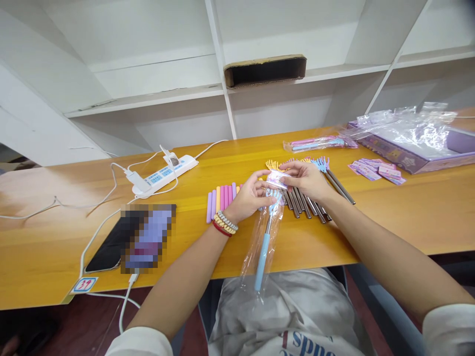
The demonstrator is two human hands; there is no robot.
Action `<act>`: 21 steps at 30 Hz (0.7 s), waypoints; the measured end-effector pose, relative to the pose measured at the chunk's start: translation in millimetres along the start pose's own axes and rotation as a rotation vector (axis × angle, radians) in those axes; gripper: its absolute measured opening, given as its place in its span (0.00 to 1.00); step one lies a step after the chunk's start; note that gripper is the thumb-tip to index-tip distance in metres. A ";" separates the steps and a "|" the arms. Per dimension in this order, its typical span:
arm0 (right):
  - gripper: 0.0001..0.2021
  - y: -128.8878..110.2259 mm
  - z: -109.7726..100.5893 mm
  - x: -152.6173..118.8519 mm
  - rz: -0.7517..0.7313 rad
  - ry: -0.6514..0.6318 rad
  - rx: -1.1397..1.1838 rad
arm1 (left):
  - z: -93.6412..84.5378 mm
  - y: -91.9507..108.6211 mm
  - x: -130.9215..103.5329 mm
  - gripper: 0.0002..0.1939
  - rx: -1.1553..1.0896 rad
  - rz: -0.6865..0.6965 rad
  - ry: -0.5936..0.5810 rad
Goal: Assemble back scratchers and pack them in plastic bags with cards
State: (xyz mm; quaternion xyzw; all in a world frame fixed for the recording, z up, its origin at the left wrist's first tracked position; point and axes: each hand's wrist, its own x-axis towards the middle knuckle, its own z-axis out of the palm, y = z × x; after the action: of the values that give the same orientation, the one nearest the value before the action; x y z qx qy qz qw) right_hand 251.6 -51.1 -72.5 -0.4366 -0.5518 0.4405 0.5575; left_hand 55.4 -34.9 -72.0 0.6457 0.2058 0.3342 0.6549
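The table [419, 217] carries stock and personal items. At its left, a white power strip [166, 175] has plugs and cables attached; nearer the front edge lie a black phone [111, 242] and, beside it, a device [148, 240] with a pixelated screen. A tag [84, 285] marked 39 is fixed at the front left corner. Coloured tubes [223, 198] stand in a row just beyond the left wrist, lying side by side. Claw-headed metal rods [339, 187] lie directly behind and beneath the right hand, the nearest obstruction. Farther back is a bagged packet [315, 143]; to the right, loose cards [378, 170] lie before a purple box [423, 160] topped with clear wrappers [404, 121]. A cardboard box [265, 71] sits on the white shelf [148, 109].

The blue scratcher [262, 262] is inside a clear bag [253, 247] hanging below and between the hands, its handle towards the lap. The left hand [247, 200] grips the bag near its top; the right hand [304, 180] pinches a printed card [277, 179] there.

Fingers cover the card's edges, and its print is unreadable. The bag's mouth seems to meet the card, though glare blurs the join. Hands and forearms hide parts of the rods and tubes.
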 end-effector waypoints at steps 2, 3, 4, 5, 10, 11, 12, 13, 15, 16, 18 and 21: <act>0.18 -2.2 0.6 -1.2 -0.024 0.014 0.027 | 0.4 -0.3 0.0 0.29 0.020 -0.005 -0.009; 0.18 -3.1 1.2 -1.8 -0.045 0.020 0.036 | 0.5 -0.3 0.1 0.28 0.030 -0.007 -0.008; 0.18 -3.7 2.1 -2.4 -0.066 0.024 0.040 | 0.6 -0.3 0.2 0.28 0.039 -0.008 -0.004; 0.18 -4.0 3.1 -3.0 -0.083 0.027 0.041 | 0.6 -0.2 0.2 0.28 0.052 -0.007 0.001; 0.17 -1.7 9.8 -4.7 -0.046 0.040 0.006 | -0.1 0.0 0.1 0.30 0.107 0.015 0.013; 0.16 -0.9 11.0 -5.0 -0.022 0.041 -0.004 | -0.2 0.1 0.1 0.30 0.107 0.019 0.008; 0.15 -0.1 12.0 -5.2 -0.002 0.042 -0.011 | -0.3 0.2 0.0 0.30 0.107 0.023 0.002; 0.15 0.5 12.9 -5.4 0.010 0.042 -0.017 | -0.3 0.3 0.0 0.29 0.109 0.025 -0.003; 0.15 1.1 14.5 -5.7 0.010 0.045 -0.026 | -0.4 0.3 -0.1 0.29 0.119 0.026 -0.008; 0.15 1.2 15.4 -5.9 -0.004 0.051 -0.031 | -0.4 0.2 0.0 0.30 0.124 0.027 -0.009; 0.14 1.2 18.0 -6.1 -0.058 0.074 -0.038 | -0.4 -0.2 0.0 0.30 0.129 0.030 -0.016; 0.13 1.8 24.0 -6.4 -0.163 0.125 -0.042 | -0.1 -0.4 0.0 0.30 0.144 0.038 -0.023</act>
State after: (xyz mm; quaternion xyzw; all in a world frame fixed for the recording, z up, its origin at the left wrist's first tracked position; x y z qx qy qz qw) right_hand 227.6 -56.9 -75.5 -0.4283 -0.5588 0.3540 0.6156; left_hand 55.4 -34.7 -72.4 0.6989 0.2095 0.3232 0.6026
